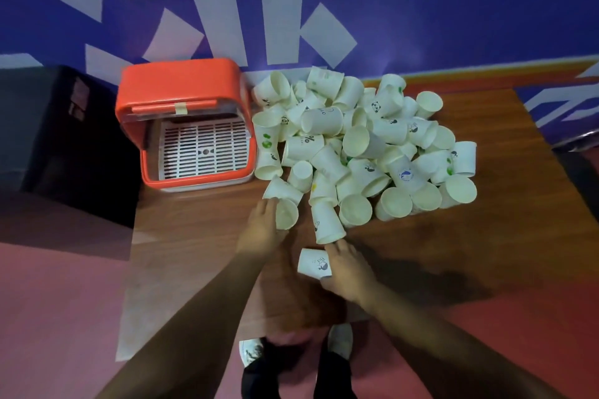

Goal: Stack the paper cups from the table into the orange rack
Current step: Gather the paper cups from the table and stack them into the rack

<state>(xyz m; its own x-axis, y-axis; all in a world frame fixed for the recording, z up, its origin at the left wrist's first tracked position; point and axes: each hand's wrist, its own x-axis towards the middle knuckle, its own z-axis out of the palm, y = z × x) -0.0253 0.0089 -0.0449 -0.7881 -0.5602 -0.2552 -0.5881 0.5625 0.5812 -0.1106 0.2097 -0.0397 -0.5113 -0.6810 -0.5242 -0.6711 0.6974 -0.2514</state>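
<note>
Head view: right hand (348, 272) holds cup (312, 263) lying crosswise.

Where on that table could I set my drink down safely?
The table is bare in front of the orange rack, left of the left hand, and at its near right, in front of the cup pile. Crowded: the pile and around the right hand.

Seemingly wooden table (453, 253): cups (356, 146), orange rack (181, 84).

Bare forearms (194, 317), dark trousers (259, 377), white shoes (340, 338)
</note>
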